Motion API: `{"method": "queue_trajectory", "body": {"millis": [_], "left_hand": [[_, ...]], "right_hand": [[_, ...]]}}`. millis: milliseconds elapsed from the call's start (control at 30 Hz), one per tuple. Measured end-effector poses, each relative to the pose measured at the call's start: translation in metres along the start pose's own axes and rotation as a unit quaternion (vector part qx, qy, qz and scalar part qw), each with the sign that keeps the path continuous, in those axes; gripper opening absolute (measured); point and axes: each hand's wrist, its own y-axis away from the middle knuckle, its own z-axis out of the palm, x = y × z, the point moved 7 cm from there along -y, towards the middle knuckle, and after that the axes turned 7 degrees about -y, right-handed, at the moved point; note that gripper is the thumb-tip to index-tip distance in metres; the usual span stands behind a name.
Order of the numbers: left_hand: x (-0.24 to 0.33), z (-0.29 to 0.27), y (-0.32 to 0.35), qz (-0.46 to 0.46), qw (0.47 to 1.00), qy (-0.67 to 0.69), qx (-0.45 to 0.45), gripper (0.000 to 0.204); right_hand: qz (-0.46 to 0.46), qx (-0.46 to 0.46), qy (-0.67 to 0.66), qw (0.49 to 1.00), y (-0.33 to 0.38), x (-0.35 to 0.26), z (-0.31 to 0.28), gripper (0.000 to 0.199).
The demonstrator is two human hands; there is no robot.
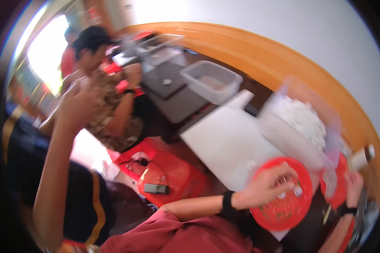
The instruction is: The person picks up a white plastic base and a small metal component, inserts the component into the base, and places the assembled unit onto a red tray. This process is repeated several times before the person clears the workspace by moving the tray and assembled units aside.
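Observation:
My left hand (268,185), with a black band at its wrist, is above a red plate (302,213). Its fingers are bent, with a gap between thumb and forefinger. Small white pieces (298,192) lie on this plate near the fingertips, among greenish and orange bits. At the far right, my right hand (354,185) has its fingers closed at the edge of a second red plate (340,196). A whitish mass (330,182) rests on that plate. Motion blurs both hands slightly.
A white board (228,141) lies beyond the plates, beside a clear tub (278,139) of white shreds (302,120). Farther off stands another clear tub (211,82). A red stool (173,173) holds a dark device (156,188). At left, a co-worker's forearm (50,181) rises; another person (114,101) sits beyond.

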Motion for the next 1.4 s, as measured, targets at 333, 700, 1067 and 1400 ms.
{"method": "queue_trajectory", "body": {"millis": [333, 700, 1067, 1400], "left_hand": [[-0.006, 0.010, -0.020, -0.057, 0.970, 0.227, 0.066, 0.032], [-0.010, 0.002, -0.011, -0.036, 0.965, 0.242, 0.092, 0.015], [-0.017, 0.002, -0.008, -0.175, 0.953, 0.245, -0.032, 0.044], [-0.028, 0.014, -0.007, -0.223, 0.932, 0.272, -0.090, 0.041]], "right_hand": [[0.032, -0.143, -0.302, 0.942, 0.070, -0.188, 0.118, 0.007], [0.002, -0.192, -0.268, 0.944, 0.086, -0.193, 0.146, 0.009], [-0.202, -0.198, -0.251, 0.926, 0.086, -0.207, 0.140, 0.013], [-0.160, -0.253, -0.296, 0.907, 0.087, -0.194, 0.142, 0.004]]}}
